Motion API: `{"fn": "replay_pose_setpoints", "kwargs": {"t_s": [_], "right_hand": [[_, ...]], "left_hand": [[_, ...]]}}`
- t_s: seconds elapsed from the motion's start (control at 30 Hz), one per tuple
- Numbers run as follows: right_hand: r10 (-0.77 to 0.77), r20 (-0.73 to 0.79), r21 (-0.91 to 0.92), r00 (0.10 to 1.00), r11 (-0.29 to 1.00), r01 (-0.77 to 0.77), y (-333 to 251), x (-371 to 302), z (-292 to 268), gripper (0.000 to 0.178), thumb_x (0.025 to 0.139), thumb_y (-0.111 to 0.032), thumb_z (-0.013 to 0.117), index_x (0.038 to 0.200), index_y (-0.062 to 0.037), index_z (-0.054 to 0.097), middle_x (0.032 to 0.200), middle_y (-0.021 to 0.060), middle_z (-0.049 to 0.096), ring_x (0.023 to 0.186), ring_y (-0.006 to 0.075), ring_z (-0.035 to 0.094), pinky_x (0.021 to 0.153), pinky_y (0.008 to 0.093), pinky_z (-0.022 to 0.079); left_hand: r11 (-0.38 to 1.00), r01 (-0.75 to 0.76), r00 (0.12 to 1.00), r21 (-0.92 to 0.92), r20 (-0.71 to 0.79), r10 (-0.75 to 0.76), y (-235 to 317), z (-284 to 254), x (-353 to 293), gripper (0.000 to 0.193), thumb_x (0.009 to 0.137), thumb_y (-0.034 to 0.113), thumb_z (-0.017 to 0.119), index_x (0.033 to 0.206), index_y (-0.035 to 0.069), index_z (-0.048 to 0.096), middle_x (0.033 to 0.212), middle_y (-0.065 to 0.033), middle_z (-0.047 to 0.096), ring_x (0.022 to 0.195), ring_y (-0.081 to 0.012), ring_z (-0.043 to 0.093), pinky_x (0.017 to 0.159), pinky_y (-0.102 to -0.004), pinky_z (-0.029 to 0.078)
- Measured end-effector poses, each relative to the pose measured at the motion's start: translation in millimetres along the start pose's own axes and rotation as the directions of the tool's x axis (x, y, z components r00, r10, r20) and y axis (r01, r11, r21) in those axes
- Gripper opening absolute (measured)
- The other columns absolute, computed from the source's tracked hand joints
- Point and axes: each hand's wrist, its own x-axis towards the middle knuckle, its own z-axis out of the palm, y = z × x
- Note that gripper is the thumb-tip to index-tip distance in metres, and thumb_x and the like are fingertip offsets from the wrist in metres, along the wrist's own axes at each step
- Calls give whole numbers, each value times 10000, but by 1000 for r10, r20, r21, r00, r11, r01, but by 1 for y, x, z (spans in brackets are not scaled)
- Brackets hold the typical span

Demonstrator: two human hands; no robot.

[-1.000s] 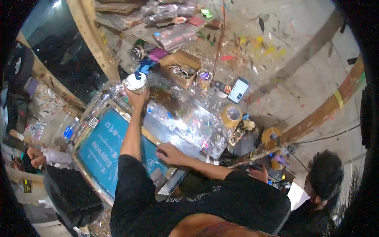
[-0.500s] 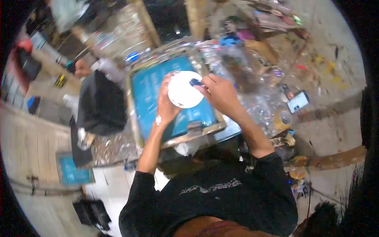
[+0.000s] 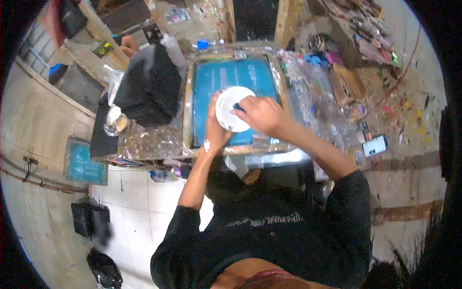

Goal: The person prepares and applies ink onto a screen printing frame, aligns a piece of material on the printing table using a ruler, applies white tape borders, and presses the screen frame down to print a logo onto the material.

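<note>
My left hand (image 3: 214,126) is closed around the side of a round white tub (image 3: 225,115), held above a teal screen-printing frame (image 3: 207,79). The tub's top faces me, showing its pale inside. In my right hand (image 3: 264,115), a small dark blue piece (image 3: 237,106) is pinched between the fingers, over the tub's inside. My fingers cover most of that piece, so its kind is unclear. A white smear marks my left wrist. The frame has a wooden border and lies on the cluttered table.
Left of the frame stands a stack of black cloth (image 3: 150,86), with another person's hand (image 3: 129,45) beyond it. Plastic scraps and a phone (image 3: 375,146) lie to the right. A second teal screen (image 3: 86,161) leans at the lower left.
The whole view has shifted. My right hand has come further over the tub with the dark blue piece, and the tub's inside shows more clearly. My left hand keeps its hold.
</note>
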Motion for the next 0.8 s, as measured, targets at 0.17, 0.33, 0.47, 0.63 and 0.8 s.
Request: {"fn": "replay_pose_setpoints", "kwargs": {"t_s": [0.17,0.33,0.47,0.63,0.8], "right_hand": [[21,169,-86,985,996,-7,5,15,-5,394,992,-367,611,877,7,657,788,220,689,713,438,678,667,523,552],[29,67,20,997,999,-30,6,11,16,411,1011,-378,585,878,2,663,830,224,691,787,423,700,712,509,561],[-168,43,-229,985,958,173,30,9,18,235,984,-238,612,918,-21,673,857,159,632,786,340,672,658,443,557],[-188,-27,-271,982,947,174,37,0,4,162,932,-197,678,877,-48,646,802,69,597,775,248,646,619,388,520],[-196,138,-357,971,904,233,46,-24,0,182,939,-204,678,845,-57,625,733,72,545,696,260,580,623,407,494]], "left_hand": [[994,-2,1000,107,31,-1,-17,19,10,1132,541,109,955,1482,0,336,1500,-257,435,1397,-477,417,1193,-513,336],[990,-35,985,137,-165,57,-33,30,7,1177,552,120,963,1505,2,282,1481,-295,436,1397,-487,415,1177,-521,359],[994,51,999,94,-6,-51,-26,20,11,1218,533,102,972,1514,9,257,1472,-307,439,1386,-497,427,1169,-530,368],[998,60,997,0,-44,-60,-28,29,1,1239,503,91,983,1511,17,265,1480,-296,437,1390,-504,417,1179,-545,355],[995,-20,1000,95,10,20,-30,33,6,1197,515,81,975,1492,12,287,1499,-297,408,1425,-502,369,1204,-558,309]]}}
